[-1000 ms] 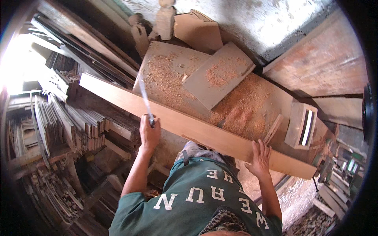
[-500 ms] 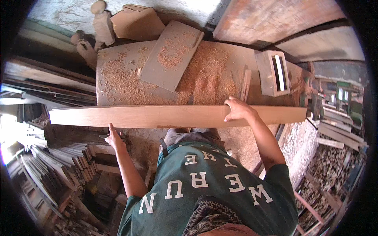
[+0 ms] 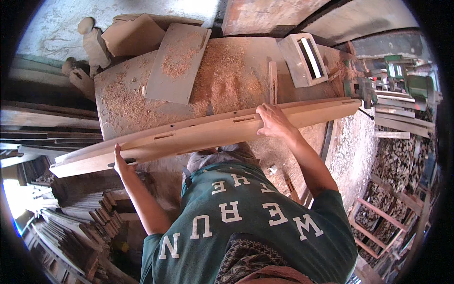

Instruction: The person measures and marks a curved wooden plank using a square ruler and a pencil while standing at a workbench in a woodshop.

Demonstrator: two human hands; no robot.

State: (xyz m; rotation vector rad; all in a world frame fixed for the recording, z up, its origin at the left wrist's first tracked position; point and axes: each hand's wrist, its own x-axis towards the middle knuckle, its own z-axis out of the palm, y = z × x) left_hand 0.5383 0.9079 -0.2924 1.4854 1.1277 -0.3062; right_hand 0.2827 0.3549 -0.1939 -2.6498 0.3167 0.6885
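A long pale board [image 3: 208, 135] lies crosswise in front of me, tilted to show a face with narrow slots and small dark holes along it. My left hand [image 3: 124, 164] grips its near edge toward the left end, thumb raised on the face, with a dark tool [image 3: 112, 165] mostly hidden at that hand. My right hand [image 3: 272, 120] is closed over the board right of centre, fingertips at the slotted face. Just beyond the board is a shavings-strewn worktop [image 3: 118, 120] with a grey panel [image 3: 170, 83] lying on it and a loose wooden strip [image 3: 273, 78].
A wooden box [image 3: 295, 61] with a white strip sits back right, near a green machine [image 3: 364, 90]. Brown offcut sheets [image 3: 132, 35] lean at the back. Stacked boards [image 3: 47, 123] fill the left; scrap wood and a pinkish frame [image 3: 378, 227] lie at lower right.
The board has swung from slanting down rightward to rising rightward and has rolled to show its slotted face. The shiny blade-like strip at my left hand no longer shows; the view has shifted.
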